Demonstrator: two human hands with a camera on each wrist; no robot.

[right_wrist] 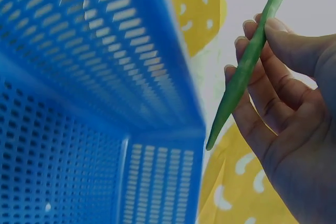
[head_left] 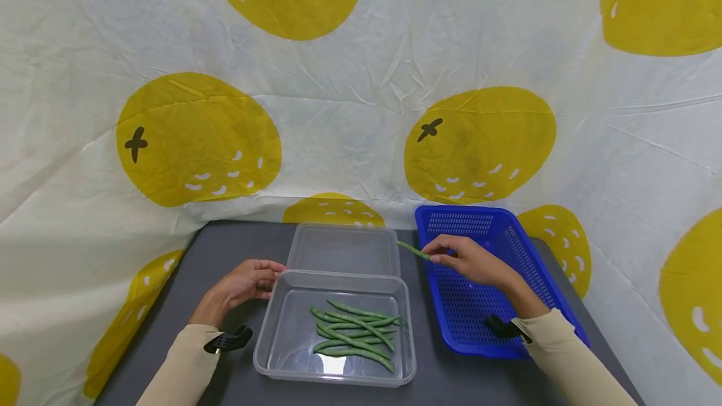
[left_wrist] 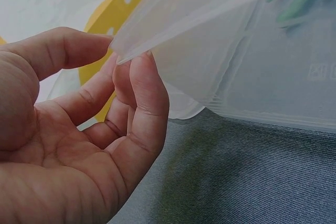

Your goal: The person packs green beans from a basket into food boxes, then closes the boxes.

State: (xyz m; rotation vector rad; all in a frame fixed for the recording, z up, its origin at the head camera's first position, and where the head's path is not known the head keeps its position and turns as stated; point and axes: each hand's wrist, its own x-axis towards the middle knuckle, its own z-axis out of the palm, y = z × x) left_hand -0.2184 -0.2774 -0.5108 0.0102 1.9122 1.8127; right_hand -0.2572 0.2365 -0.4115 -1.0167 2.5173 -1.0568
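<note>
My right hand (head_left: 470, 260) pinches one green bean (right_wrist: 247, 69) between thumb and fingers, above the left rim of a blue plastic basket (head_left: 442, 306). The bean points leftward from the fingertips in the head view. At the left, my left hand (head_left: 248, 281) holds the far left corner of a clear plastic container (head_left: 284, 343). In the left wrist view, its thumb and fingers (left_wrist: 149, 85) pinch the container's rim (left_wrist: 157, 38). Several green beans (head_left: 355, 334) lie loosely together in the container, toward its right side.
Behind the container a clear flat lid (head_left: 341, 246) lies on the dark grey table (head_left: 237, 240). No beans show inside the slotted basket, which stands at the table's right. A white cloth (head_left: 350, 143) with yellow fruit prints hangs around the back and sides.
</note>
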